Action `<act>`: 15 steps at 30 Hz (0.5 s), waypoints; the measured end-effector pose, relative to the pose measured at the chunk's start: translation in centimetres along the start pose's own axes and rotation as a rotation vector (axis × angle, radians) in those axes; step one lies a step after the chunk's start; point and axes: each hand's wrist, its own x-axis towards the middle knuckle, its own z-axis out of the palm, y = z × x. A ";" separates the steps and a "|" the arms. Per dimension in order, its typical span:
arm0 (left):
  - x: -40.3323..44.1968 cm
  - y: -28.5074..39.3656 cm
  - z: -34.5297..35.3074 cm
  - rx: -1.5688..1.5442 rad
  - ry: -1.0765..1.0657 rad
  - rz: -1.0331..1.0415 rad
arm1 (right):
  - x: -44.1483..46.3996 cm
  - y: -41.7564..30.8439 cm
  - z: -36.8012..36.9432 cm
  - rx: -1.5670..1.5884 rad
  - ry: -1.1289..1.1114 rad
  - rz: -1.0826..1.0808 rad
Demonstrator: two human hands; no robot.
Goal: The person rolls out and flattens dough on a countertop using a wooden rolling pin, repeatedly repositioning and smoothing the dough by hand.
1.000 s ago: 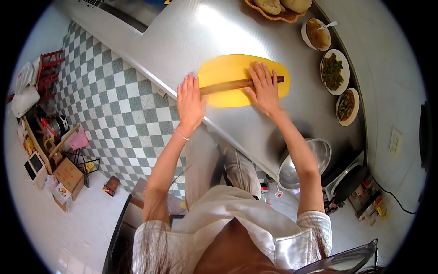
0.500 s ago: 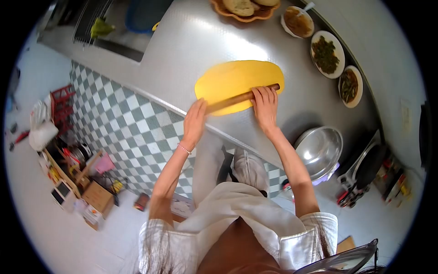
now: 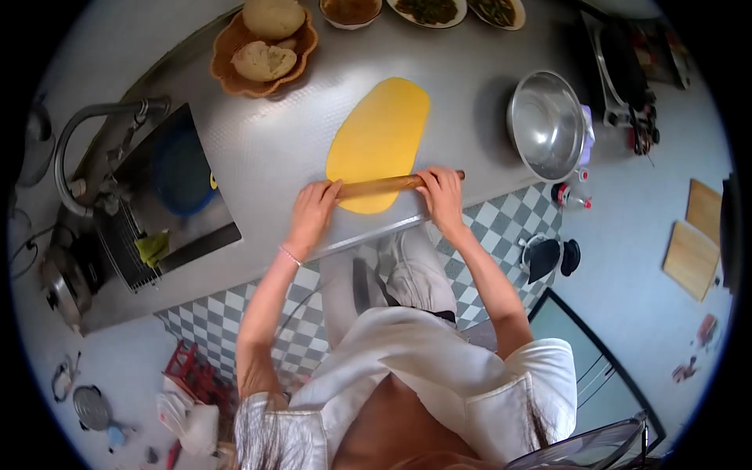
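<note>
Hands (image 3: 312, 213) (image 3: 443, 200), two, hold one rolling pin (image 3: 381, 186) across one dough sheet (image 3: 382, 133).

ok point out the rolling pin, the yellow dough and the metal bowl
Rolling pin (image 3: 380, 186): head view, middle of its bare shaft.
Yellow dough (image 3: 380, 137): head view, its wide middle.
Metal bowl (image 3: 547, 125): head view, its bare inside.

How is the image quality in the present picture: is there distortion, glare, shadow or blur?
Head view: wide-angle distortion, with black curved borders; head view: glare on the steel counter and in the metal bowl, shadow left of that bowl; head view: the rolling pin looks slightly smeared, but the outline of the yellow dough is clear.
</note>
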 end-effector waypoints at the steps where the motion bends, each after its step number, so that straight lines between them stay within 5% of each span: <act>1: -0.2 0.0 -0.1 -0.019 -0.001 -0.012 | 0.7 0.2 -0.3 -0.020 0.016 -0.038; 15: 5.3 8.2 7.7 -0.089 0.384 -0.584 | 21.4 10.6 -0.9 -0.094 -0.348 -0.842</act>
